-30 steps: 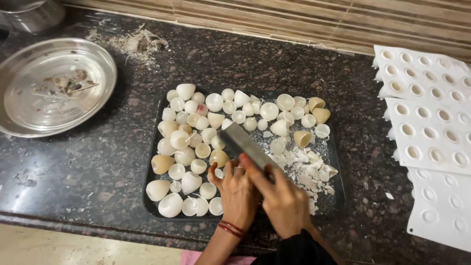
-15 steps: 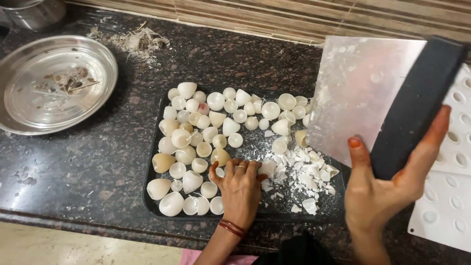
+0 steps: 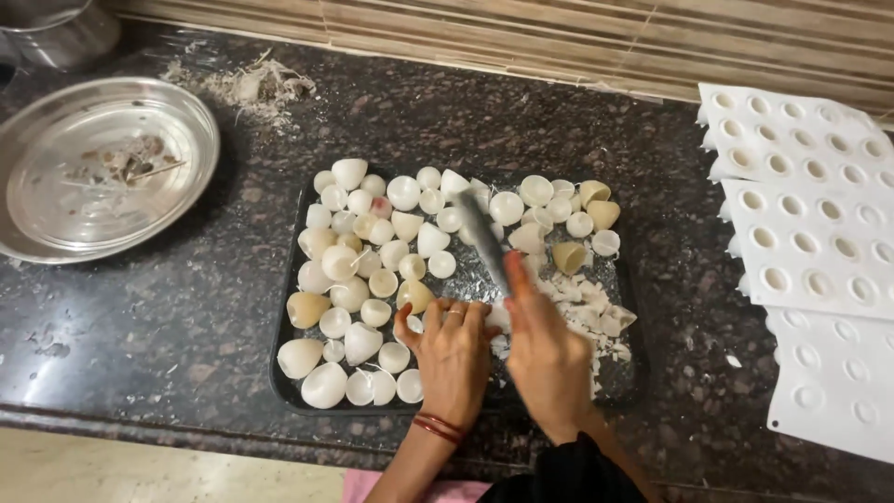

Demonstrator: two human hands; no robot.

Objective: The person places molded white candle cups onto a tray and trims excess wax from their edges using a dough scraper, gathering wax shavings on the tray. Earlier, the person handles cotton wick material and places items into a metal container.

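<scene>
Landmark: I take the black tray [image 3: 291,377] on the dark counter.
Right hand [image 3: 549,359]: closed around a flat scraper blade [image 3: 484,240], edge-on over tray centre.
Left hand [image 3: 453,356]: fingers spread, flat on tray's near edge, holding nothing.
White shells [image 3: 372,244]: fill tray's left half.
Broken bits [image 3: 587,312]: tray's right side.

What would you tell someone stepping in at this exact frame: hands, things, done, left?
Left hand: flat on the dark tray, near edge, holding nothing.
Right hand: grip closed on a flat scraper, blade down on the tray's middle.
White cone shells cover the tray's left and far side; broken white pieces lie heaped at the right.
Done: one patch chopped.
Left: most shells are whole.
Steel plate at left, white moulds at right.
</scene>
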